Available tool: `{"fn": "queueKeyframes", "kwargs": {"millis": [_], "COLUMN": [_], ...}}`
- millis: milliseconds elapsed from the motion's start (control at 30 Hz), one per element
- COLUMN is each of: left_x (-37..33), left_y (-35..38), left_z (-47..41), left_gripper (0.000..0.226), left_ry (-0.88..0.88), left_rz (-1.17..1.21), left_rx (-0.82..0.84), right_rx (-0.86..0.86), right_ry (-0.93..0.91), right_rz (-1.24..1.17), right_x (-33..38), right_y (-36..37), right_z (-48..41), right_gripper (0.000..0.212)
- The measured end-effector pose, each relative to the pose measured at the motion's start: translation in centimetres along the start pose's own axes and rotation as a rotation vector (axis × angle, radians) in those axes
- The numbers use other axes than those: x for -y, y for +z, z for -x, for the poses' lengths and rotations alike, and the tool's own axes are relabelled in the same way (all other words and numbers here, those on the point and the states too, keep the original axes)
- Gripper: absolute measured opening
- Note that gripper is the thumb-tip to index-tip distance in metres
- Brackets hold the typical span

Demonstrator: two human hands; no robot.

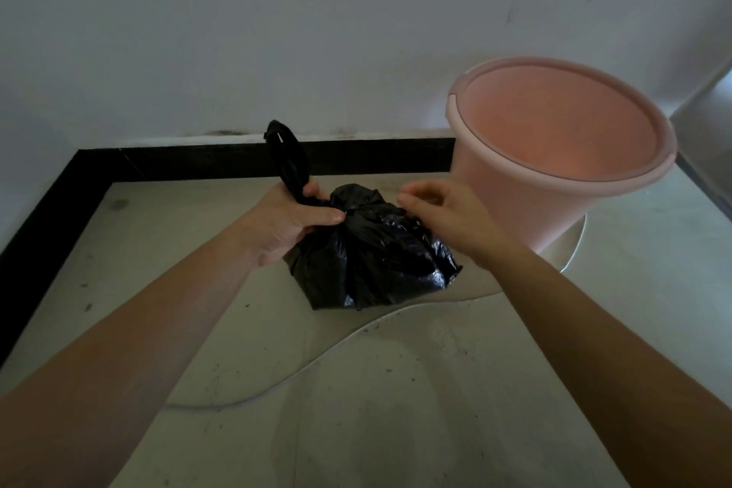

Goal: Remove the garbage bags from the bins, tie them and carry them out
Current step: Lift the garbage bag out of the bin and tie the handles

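A small black garbage bag (372, 254) sits on the pale floor in front of me. My left hand (291, 224) grips its gathered neck, and the twisted end of the bag (287, 154) sticks up above my fist. Just right of the bag's top, my right hand (443, 212) hovers with fingers loosely curled and nothing held in it. A pink bin (511, 206) stands at the right with no bag inside, close behind my right hand.
A white wall with a black skirting board (190, 164) runs along the back and the left side. A thin white cable (317, 359) curves across the dusty floor from under the bin toward the lower left.
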State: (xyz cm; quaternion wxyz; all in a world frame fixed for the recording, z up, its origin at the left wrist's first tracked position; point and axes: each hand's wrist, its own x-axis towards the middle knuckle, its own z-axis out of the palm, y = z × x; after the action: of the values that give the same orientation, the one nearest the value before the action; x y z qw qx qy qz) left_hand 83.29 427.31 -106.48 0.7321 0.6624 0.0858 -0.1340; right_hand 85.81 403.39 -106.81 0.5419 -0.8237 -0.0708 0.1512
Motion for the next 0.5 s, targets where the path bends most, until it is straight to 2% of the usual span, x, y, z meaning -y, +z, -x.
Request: {"fn": "queueKeyframes", "kwargs": {"millis": [67,133,200,267,333,400,500], "left_x": [-0.2,-0.4,-0.3,-0.1,0.2,0.8,2.1], "left_y": [0.2,0.7,1.2,1.6,1.9,2.1,2.3], "left_z": [0.0,0.1,0.3,0.6,0.8,0.7,0.1], "left_gripper": [0.051,0.051,0.049,0.051,0.052,0.05,0.052], "left_ry": [0.012,0.009,0.007,0.011,0.025,0.062,0.207], "left_rz": [-0.037,-0.044,-0.049,-0.093,-0.114,-0.128,-0.398], "left_rx": [0.026,0.082,0.144,0.182,0.183,0.083,-0.288], "right_rx": [0.035,0.212,0.39,0.476,0.449,0.344,0.264], "right_ry": [-0.132,-0.169,-0.145,-0.135,-0.117,-0.126,-0.16], "right_rz": [0.12,0.213,0.185,0.144,0.162,0.185,0.176], "right_x": [0.3,0.4,0.1,-0.7,-1.6,-2.2,-3.0], "right_y": [-0.5,-0.5,0.1,0.9,1.5,1.9,2.5], "right_z": [-0.4,-0.7,-0.9,-1.1,-1.2,-1.3,-1.3], "right_gripper": [0.033,0.052,0.067,0.07,0.065,0.053,0.039]}}
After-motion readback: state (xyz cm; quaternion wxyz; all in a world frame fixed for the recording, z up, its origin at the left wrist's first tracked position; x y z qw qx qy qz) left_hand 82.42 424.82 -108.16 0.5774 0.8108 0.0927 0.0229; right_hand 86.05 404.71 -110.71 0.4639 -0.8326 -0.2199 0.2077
